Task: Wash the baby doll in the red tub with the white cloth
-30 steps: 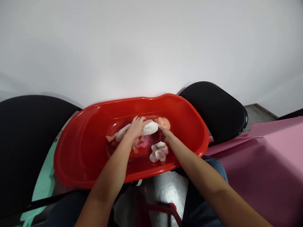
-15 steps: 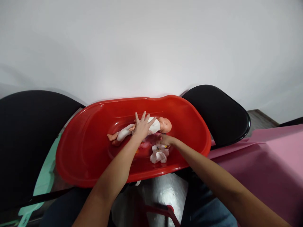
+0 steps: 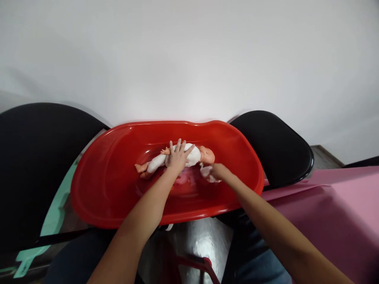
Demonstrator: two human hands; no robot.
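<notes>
A baby doll (image 3: 177, 156) in a white garment lies on its back in a red plastic baby bathtub (image 3: 166, 132), its bald head toward the right. My left hand (image 3: 177, 157) rests flat on the doll's chest with fingers spread, holding nothing. My right hand (image 3: 219, 171) grips a crumpled white cloth (image 3: 207, 173), pressing it close to the doll's neck and shoulder. A pinkish patterned item (image 3: 183, 179) lies in the tub under the doll, partly hidden by my left forearm.
Black chair seats (image 3: 272, 148) stand at both ends of the tub. A pink plastic sheet (image 3: 331, 213) covers the surface at right, and a mint green sheet (image 3: 53, 225) shows at left. A red tub stand (image 3: 195, 262) is below, between my denim-covered legs (image 3: 257, 260).
The white cloth has left the tub's near side and is now in my right hand by the doll's neck. My left hand has stayed on the doll's chest.
</notes>
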